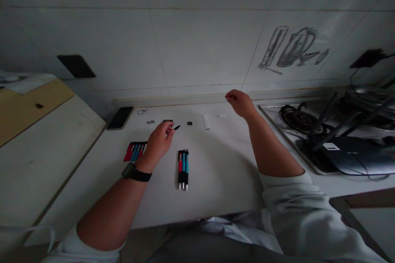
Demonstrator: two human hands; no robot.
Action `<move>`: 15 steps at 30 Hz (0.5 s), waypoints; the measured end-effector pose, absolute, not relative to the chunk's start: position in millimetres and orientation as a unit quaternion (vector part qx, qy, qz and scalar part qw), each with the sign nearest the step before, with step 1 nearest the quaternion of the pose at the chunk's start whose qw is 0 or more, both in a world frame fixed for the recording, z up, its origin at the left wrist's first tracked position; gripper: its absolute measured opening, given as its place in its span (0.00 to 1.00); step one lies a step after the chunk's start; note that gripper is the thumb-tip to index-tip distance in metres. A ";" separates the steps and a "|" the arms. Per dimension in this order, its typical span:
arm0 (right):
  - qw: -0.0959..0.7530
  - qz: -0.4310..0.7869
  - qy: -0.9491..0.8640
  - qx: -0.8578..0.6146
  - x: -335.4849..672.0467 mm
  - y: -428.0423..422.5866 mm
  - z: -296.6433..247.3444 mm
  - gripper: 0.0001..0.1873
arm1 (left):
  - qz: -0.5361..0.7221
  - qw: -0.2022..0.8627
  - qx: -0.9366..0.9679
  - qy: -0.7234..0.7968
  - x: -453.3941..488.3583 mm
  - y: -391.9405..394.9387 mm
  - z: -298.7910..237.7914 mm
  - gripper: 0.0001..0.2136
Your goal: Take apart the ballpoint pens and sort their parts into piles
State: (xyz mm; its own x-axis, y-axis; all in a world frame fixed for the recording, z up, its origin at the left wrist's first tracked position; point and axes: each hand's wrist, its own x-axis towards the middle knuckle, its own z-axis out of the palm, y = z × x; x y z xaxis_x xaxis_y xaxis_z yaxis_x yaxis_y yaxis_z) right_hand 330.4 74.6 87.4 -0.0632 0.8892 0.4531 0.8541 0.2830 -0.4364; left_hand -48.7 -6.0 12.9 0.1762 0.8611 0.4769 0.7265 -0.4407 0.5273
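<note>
My left hand [160, 136] reaches forward, low over the white table [216, 189], thumb and fingers pinching a small black cylindrical piece [177, 128]. My right hand [242, 104] is raised before the grey tiled wall [203, 49], fingers curled together; whether they hold anything I cannot tell. Three black-gripped red and blue pens [183, 168] lie side by side nearer me.

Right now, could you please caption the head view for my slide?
Left hand holds a small black piece; three pens lie on the worktop.

Nothing is legible, not even the white label [331, 146] on the dark device [361, 158].
</note>
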 end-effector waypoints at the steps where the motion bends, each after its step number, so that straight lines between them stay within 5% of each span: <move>1: 0.340 0.027 -0.704 -0.622 340.2 79.0 79.9 0.12 | 0.373 0.091 0.763 0.521 -48.1 -5.8 12.3 0.12; 15: 0.160 0.035 -0.684 -0.711 372.1 103.4 -3.7 0.11 | 0.370 0.102 0.765 0.517 -47.9 -6.3 10.4 0.12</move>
